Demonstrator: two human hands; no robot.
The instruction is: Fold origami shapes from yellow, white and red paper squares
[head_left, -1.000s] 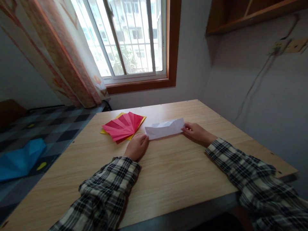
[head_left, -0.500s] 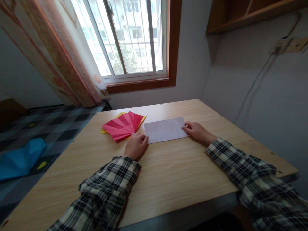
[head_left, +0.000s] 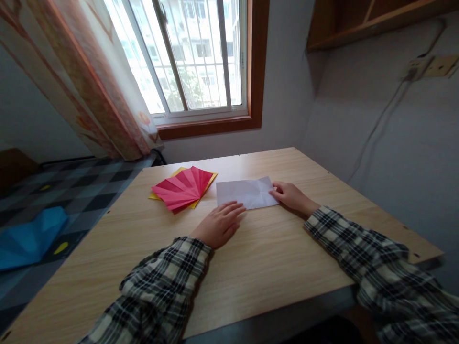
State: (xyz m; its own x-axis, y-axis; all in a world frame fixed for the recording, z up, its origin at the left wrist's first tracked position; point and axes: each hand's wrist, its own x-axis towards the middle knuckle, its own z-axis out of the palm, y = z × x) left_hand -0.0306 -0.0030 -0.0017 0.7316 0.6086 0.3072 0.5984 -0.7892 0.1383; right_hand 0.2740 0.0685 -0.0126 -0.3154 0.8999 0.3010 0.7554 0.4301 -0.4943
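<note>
A folded white paper (head_left: 247, 193) lies flat on the wooden table (head_left: 251, 267), beyond the middle. My left hand (head_left: 219, 224) rests palm down with its fingers spread, the fingertips on the paper's near edge. My right hand (head_left: 289, 196) holds the paper's right end between curled fingers. Both arms wear plaid sleeves. Just left of the paper, a pleated red paper fan (head_left: 181, 188) lies on a yellow sheet (head_left: 211, 179).
The table's right side runs along a grey wall (head_left: 387, 138), and its near edge is at the bottom of the view. A window (head_left: 190, 57) and curtain (head_left: 93, 86) stand behind. A blue folded sheet (head_left: 30, 236) lies on the checkered surface to the left.
The white paper was partly lifted and creased, then laid flat. My left hand let go of its left end, slid right and spread flat on the near edge. My right hand barely moved.
</note>
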